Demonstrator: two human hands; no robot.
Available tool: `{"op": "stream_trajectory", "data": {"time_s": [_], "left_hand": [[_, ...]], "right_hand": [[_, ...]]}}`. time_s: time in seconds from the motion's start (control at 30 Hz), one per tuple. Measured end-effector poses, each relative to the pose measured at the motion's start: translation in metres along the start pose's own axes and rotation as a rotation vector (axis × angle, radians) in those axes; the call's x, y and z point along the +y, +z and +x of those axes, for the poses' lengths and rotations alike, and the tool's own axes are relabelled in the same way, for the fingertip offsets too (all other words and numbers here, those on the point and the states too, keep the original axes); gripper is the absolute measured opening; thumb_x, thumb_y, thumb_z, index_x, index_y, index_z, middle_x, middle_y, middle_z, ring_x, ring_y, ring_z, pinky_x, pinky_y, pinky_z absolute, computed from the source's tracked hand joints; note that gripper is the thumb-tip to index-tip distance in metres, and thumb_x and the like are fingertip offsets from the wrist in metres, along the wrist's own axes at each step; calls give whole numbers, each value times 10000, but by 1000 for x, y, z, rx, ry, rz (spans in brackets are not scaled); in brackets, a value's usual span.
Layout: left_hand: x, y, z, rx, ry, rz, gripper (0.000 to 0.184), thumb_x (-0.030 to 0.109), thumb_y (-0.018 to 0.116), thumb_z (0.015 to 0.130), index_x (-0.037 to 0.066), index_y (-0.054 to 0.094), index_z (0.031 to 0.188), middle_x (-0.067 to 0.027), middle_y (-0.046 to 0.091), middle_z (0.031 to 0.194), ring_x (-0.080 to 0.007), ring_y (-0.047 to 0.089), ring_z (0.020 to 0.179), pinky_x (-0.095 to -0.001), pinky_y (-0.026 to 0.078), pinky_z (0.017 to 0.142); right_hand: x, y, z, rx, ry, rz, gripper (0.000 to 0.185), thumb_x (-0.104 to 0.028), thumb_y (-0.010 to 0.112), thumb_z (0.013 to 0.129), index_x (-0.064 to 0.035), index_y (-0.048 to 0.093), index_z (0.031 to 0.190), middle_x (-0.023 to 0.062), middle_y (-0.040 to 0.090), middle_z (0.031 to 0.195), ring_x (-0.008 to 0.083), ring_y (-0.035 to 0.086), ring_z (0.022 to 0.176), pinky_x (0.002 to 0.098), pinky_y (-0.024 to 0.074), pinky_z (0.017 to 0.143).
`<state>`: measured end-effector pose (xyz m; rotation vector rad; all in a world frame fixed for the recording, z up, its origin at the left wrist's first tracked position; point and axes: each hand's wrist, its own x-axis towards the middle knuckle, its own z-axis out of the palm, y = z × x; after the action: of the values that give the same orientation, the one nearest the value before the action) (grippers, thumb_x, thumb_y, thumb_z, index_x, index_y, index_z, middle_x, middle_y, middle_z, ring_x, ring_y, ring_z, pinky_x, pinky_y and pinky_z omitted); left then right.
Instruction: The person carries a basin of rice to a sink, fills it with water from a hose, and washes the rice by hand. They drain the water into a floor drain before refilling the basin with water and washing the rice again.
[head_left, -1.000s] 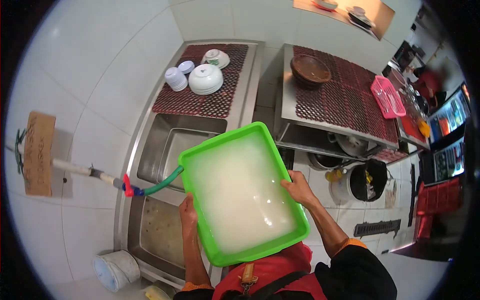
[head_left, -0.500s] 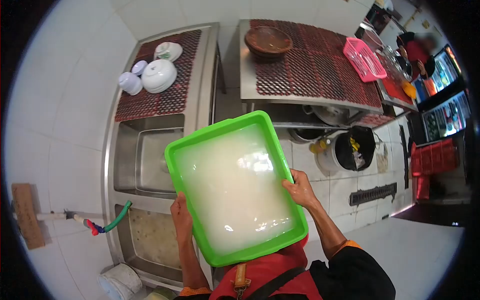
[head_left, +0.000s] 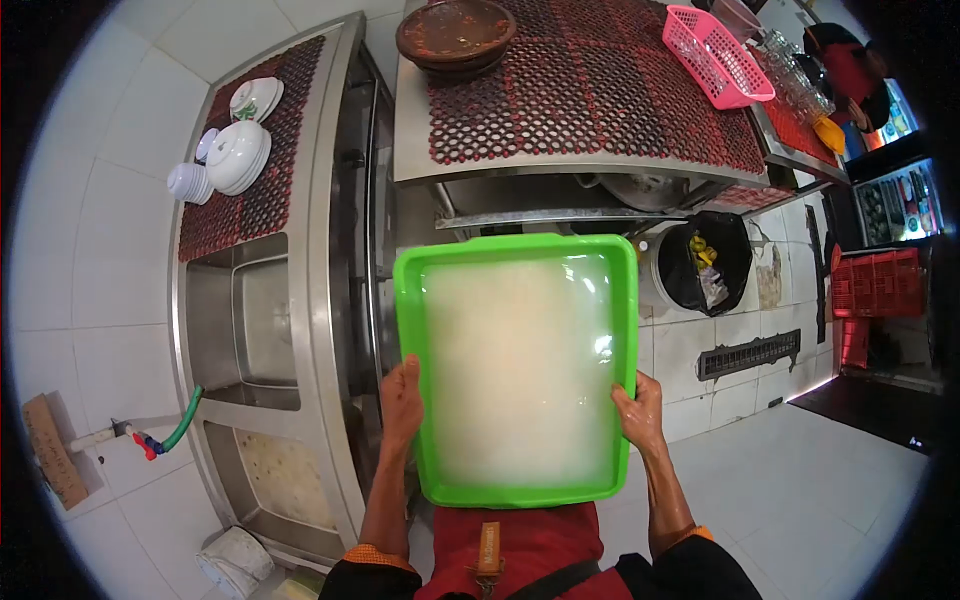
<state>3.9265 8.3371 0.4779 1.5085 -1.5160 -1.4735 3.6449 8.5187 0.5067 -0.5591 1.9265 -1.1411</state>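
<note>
A green rectangular tub (head_left: 628, 300) is held in front of my body, with cloudy whitish liquid (head_left: 515, 375) filling much of it. My left hand (head_left: 402, 402) grips the tub's left wall, thumb at the rim. On the opposite side my right hand (head_left: 640, 408) holds the right wall, thumb on the rim. The fingers beneath the tub are hidden. Beyond its far edge stands a metal table (head_left: 412, 150) with a dark red mesh mat.
Two sink basins (head_left: 265, 320) lie left, with a green hose (head_left: 184, 420) beside them and white bowls (head_left: 238, 155) above. A brown stone mortar (head_left: 455, 35) and pink basket (head_left: 715, 60) rest on the table. A black-lined bin (head_left: 705, 265) stands right; another person (head_left: 850, 70) is far right.
The view has turned rightward, so the sinks and bowls sit farther left. Both hands have kept hold of the tub, which has moved away from the sinks and is now squarer to my body.
</note>
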Motion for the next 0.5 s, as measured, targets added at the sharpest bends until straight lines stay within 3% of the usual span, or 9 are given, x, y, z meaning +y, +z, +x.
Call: {"op": "stream_trajectory", "data": {"time_s": [0.13,0.3,0.5], "left_hand": [[-21,61,15,-48,76,-11,449,351,421,996,27,484,692,61,402,597,-30,353,565,-240,306,471],[-70,118,44,-159,-131,-19,432,355,441,988,11,539,747,57,439,612,-36,379,574,-230,341,498],[-139,161,81,-221,-119,114,426,366,449,983,-3,569,806,53,429,608,-37,373,583,-233,331,503]], "right_hand": [[51,-29,18,76,96,28,109,-10,528,835,34,581,751,-27,514,621,44,435,563,239,376,491],[107,-39,47,180,165,89,111,5,522,838,35,606,771,-29,533,649,48,449,576,245,381,499],[198,-30,79,274,204,169,115,15,518,829,37,622,785,-21,575,683,47,478,600,232,397,533]]}}
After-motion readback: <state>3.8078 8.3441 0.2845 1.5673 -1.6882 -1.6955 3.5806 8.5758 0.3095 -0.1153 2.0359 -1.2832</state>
